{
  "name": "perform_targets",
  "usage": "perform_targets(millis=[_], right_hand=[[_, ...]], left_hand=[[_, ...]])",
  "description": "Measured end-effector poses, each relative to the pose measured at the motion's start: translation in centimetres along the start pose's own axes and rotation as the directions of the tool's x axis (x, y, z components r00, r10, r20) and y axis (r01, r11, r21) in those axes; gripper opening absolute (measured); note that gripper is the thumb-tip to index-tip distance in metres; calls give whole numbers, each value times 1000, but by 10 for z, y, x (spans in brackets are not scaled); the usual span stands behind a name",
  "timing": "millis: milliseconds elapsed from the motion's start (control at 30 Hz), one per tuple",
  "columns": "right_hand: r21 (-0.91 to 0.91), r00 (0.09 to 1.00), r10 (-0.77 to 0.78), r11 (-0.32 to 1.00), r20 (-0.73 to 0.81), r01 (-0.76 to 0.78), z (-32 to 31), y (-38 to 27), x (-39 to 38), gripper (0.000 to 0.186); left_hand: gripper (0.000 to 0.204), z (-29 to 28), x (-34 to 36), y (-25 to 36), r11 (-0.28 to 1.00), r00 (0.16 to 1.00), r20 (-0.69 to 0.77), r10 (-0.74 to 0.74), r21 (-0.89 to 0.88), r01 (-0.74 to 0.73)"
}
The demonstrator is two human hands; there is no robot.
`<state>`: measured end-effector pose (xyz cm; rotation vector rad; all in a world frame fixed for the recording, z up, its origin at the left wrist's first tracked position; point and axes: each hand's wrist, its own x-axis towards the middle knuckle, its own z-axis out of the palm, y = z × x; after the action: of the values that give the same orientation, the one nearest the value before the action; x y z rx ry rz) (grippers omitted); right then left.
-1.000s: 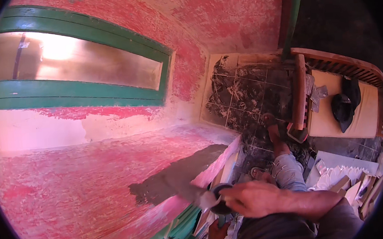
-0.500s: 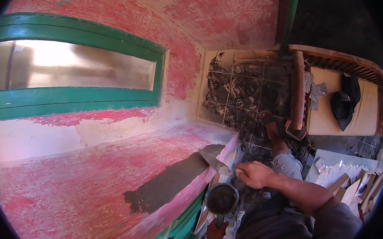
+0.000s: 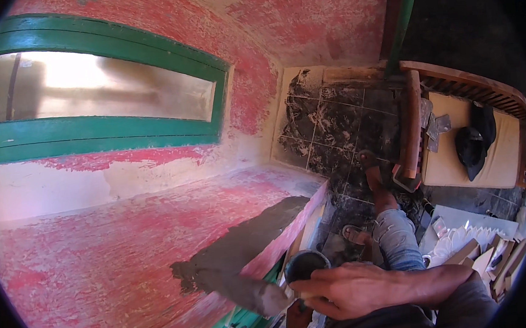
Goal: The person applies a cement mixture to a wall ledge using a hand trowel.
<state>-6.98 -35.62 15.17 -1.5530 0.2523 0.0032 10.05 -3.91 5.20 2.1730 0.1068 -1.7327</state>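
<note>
My right hand (image 3: 345, 289) is closed around the handle of a trowel (image 3: 253, 291), its blade smeared by motion. That blade lies at the near end of a wet grey plaster patch (image 3: 244, 238), along the front edge of a ledge (image 3: 111, 254) with scraped pink paint. Below it, my left hand (image 3: 295, 321) grips the handle of a round dipper (image 3: 309, 261). Dark grey stuff shows inside the dipper, whose near side is partly hidden by my right hand.
A green-framed window (image 3: 120, 131) is set in the wall above the ledge. To the right stands a wooden bench (image 3: 411, 123) with a pale cushion and a black cap (image 3: 470, 149). Wood pieces (image 3: 495, 263) lie at lower right. The dark tiled floor (image 3: 339, 122) is splattered.
My right hand has drawn the trowel toward me from the far end of the plaster patch to its near end. It now passes over the dipper. The far end of the patch is uncovered.
</note>
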Motion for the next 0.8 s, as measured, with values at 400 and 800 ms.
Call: perform_targets(millis=[400, 800], right_hand=[[-211, 944, 239, 934, -228, -288, -20, 102, 73, 33], [-170, 999, 48, 984, 8, -46, -10, -22, 40, 38]], left_hand=[[25, -17, 18, -24, 949, 966, -135, 223, 257, -183], [21, -8, 26, -17, 925, 953, -100, 286, 287, -247]])
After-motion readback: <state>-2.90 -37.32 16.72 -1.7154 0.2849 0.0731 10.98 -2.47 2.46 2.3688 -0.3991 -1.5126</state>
